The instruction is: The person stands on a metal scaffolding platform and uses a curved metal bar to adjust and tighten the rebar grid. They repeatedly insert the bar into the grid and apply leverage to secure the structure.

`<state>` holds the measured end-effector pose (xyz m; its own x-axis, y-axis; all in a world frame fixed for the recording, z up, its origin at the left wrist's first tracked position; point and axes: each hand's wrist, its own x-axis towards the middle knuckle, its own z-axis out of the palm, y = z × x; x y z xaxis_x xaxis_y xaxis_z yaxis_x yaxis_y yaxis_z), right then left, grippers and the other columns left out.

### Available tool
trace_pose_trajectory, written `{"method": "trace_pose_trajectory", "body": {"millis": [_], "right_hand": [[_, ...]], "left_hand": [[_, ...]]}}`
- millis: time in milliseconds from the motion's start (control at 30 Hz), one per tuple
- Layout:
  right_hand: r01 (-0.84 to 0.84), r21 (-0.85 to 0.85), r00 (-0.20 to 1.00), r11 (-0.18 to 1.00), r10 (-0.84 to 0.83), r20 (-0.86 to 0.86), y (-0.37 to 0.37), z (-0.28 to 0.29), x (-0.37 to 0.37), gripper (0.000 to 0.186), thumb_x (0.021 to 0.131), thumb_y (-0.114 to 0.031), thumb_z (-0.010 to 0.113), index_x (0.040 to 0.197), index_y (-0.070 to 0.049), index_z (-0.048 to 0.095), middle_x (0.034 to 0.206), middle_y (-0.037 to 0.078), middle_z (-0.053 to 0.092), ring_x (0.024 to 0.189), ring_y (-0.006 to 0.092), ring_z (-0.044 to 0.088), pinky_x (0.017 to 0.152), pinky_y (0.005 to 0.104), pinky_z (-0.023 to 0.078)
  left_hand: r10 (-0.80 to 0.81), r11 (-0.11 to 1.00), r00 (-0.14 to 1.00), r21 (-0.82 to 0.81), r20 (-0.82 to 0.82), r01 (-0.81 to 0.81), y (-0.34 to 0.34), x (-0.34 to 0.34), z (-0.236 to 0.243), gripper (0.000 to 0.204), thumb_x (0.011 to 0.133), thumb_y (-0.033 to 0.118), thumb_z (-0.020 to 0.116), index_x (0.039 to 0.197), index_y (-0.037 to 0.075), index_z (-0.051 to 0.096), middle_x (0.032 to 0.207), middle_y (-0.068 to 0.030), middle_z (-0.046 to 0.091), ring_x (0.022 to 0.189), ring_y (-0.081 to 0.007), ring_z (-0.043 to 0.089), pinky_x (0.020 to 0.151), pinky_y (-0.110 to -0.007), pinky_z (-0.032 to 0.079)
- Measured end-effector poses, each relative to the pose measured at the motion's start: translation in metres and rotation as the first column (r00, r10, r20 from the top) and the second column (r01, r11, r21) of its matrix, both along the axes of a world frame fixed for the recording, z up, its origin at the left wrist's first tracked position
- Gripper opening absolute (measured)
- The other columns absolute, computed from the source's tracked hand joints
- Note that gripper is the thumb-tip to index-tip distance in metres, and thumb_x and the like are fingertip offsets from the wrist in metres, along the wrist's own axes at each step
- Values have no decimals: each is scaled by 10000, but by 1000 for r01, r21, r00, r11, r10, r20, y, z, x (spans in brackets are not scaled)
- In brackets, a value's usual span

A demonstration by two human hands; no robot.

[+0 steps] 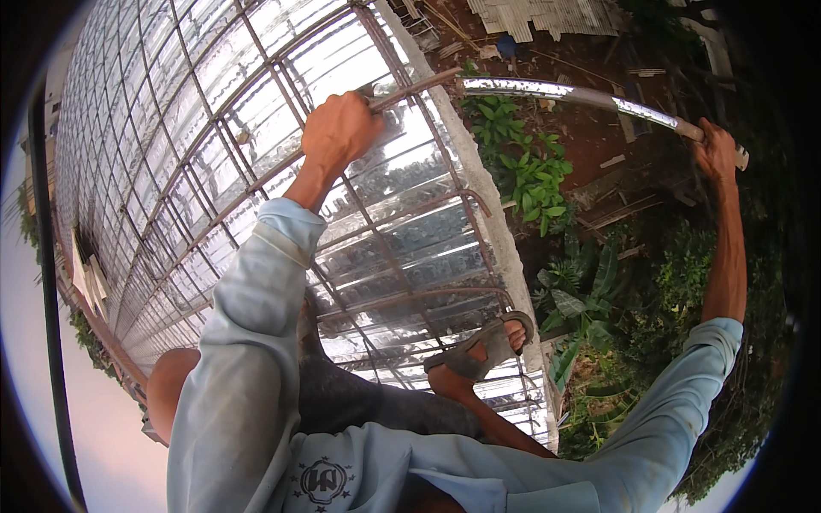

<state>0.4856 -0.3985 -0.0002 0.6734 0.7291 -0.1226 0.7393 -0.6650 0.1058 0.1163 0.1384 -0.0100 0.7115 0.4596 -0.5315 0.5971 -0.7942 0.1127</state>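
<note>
My left hand (340, 128) is closed around a rusty rebar (419, 84) over the steel grid (222, 128); a small dark object behind its fingers is unclear. At the upper right, my right hand (717, 154) grips the far end of a long, shiny metal pipe (590, 98), whose other end meets that rebar just beyond the slab's concrete edge (470, 154). The grid lies over silvery, ribbed, reflective sheeting (376, 256).
My sandaled foot (479, 346) rests on the grid beside the edge. Beyond it is a drop to dirt ground (590, 162) with leafy plants (534, 184), scrap boards and old roofing sheets (547, 17). A dark cable or pole (47, 256) runs along the far left.
</note>
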Motion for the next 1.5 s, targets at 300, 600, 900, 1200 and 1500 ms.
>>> {"method": "trace_pose_trajectory", "body": {"millis": [300,600,900,1200,1500], "right_hand": [[10,10,1000,1000,-10,8,-6,-13,6,405,779,-205,673,1143,-30,694,944,253,692,898,470,658,762,533,514],[-30,159,994,987,13,108,40,-35,33,429,811,-177,619,1182,30,677,1057,260,674,1011,458,646,879,503,501],[113,151,993,982,-109,-35,65,-40,45,403,795,-128,628,1145,60,698,1072,290,694,1048,464,655,977,507,496],[135,-48,974,990,-141,-178,75,-28,42,406,833,-146,663,1186,56,675,1114,288,684,1102,471,629,999,499,480],[-98,71,995,993,95,42,61,-77,83,421,843,-182,659,1212,18,686,1152,268,705,1086,445,668,955,504,524]], "left_hand": [[3,1000,1000,-8,27,-3,0,0,-2,389,821,274,618,985,-47,764,887,-325,717,826,-481,727,778,-529,584],[29,1000,1000,6,0,-29,0,3,0,399,836,296,632,962,-59,763,886,-334,712,839,-483,724,790,-524,579],[29,999,999,-12,-32,-30,1,1,6,378,832,285,634,1001,-26,766,924,-301,727,857,-464,727,808,-518,586],[39,999,998,-28,-51,-41,1,3,3,341,835,286,636,1028,47,785,922,-274,736,859,-446,730,816,-519,588],[6,997,998,-72,-67,-11,4,0,6,371,860,345,633,978,28,784,897,-254,748,832,-420,749,761,-498,608]]}}
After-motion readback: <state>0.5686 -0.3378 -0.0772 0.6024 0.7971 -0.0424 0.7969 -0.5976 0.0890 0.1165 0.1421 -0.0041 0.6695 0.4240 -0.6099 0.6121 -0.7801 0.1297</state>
